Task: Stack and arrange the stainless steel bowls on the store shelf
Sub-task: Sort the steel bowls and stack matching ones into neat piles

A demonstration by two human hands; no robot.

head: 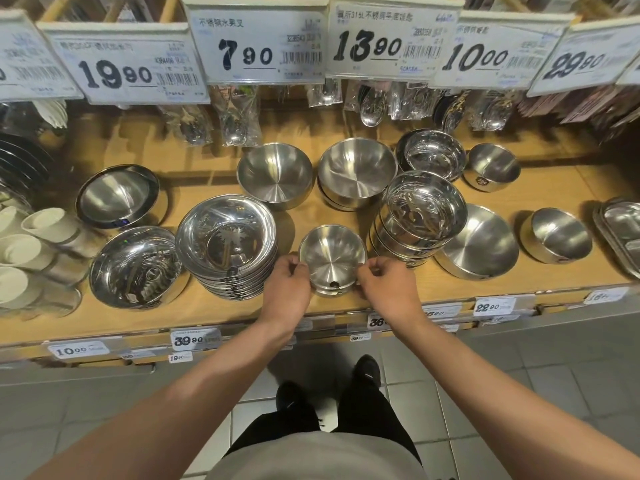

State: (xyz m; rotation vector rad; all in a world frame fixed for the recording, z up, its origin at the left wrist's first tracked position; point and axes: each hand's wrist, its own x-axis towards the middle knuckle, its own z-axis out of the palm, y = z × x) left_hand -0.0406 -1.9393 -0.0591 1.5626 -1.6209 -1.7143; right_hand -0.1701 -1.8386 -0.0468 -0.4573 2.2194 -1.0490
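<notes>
A small stack of brushed steel bowls (pixel 331 252) stands near the front edge of the wooden shelf (pixel 194 317). My left hand (pixel 286 289) grips its left rim and my right hand (pixel 389 289) grips its right rim, fingers curled on the top bowl. To its left rises a tall stack of shiny wide bowls (pixel 227 237), with another shiny bowl (pixel 135 265) further left. A tall stack of polished bowls (pixel 424 206) stands to the right, beside a large brushed bowl (pixel 479 242). Behind are two brushed bowls (pixel 275 173) (pixel 356 171).
More bowls sit at the back right (pixel 431 154) (pixel 491 166), at the right (pixel 557 235) and back left (pixel 117 195). White cups (pixel 24 247) lie at the left, a steel tray (pixel 621 230) at the right edge. Packaged spoons and price signs (pixel 256 43) hang above.
</notes>
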